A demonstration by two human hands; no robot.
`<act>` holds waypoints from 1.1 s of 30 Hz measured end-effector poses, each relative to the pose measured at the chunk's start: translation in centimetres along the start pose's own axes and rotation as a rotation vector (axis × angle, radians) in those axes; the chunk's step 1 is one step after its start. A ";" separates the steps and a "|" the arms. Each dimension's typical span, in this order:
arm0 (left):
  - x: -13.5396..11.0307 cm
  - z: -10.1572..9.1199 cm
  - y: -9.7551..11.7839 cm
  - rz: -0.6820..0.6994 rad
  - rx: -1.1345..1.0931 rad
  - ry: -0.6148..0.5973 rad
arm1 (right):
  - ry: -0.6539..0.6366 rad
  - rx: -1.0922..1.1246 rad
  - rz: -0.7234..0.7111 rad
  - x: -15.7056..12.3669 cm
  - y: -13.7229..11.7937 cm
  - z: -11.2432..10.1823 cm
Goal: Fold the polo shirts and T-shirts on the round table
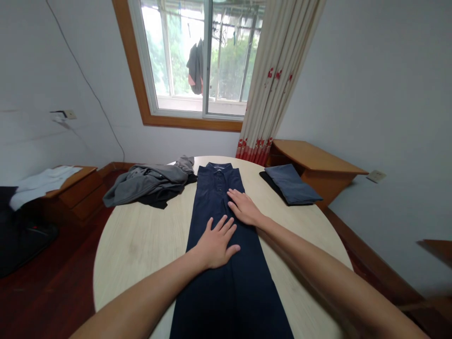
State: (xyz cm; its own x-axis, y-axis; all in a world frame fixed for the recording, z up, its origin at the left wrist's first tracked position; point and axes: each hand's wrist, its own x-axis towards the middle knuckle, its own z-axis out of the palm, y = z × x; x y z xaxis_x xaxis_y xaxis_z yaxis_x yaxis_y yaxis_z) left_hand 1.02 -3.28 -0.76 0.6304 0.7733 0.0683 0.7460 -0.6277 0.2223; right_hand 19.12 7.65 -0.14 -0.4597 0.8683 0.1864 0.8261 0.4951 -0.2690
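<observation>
The navy collared garment (pixel 229 292) was smooth, matt cloth. The round tabletop (pixel 141 249) showed a pale wood grain with a low sheen. The heaped grey clothes (pixel 151 181) looked soft and matt. The curtain (pixel 278 52) was pleated cloth, the window surround (pixel 194 123) smooth brown wood, the window panes (pixel 231 80) clear glass.

Single view taken from the head, above the round table (pixel 141 249), aimed forward and down; left hand (pixel 216 246) and right hand (pixel 246 208) framed near, window (pixel 206 61) farther off.

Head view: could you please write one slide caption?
Left hand and right hand rest on a dark blue collared garment on a round table.
</observation>
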 end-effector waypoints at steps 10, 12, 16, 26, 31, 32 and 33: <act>0.2 -0.6 0.0 -0.020 -0.128 -0.085 | -0.131 -0.103 0.337 12.4 5.9 2.3; 0.3 -0.6 -0.1 -0.027 -0.141 -0.097 | -0.129 -0.095 0.363 14.2 7.1 2.3; 0.4 -0.5 -0.1 -0.033 -0.151 -0.109 | -0.081 -0.075 0.402 16.9 9.1 2.7; 0.2 -0.6 -0.2 -0.018 -0.154 -0.102 | 0.138 0.267 0.411 15.3 10.7 1.2; 0.1 -0.6 -0.2 -0.013 -0.123 -0.086 | 0.072 0.231 0.294 9.7 7.8 1.7; 0.1 -0.5 -0.2 -0.012 -0.117 -0.080 | 0.047 0.199 0.304 8.4 6.8 1.9; 0.1 -0.4 -0.2 -0.011 -0.113 -0.073 | 0.024 0.162 0.325 7.1 5.8 2.0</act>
State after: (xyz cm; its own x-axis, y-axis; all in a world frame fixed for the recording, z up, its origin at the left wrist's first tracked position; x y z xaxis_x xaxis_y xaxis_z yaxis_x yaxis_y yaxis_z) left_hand 0.89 -3.06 -0.41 0.6395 0.7688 -0.0052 0.7266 -0.6022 0.3308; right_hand 19.95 16.77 -2.23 -0.1727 0.9810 0.0879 0.8644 0.1938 -0.4640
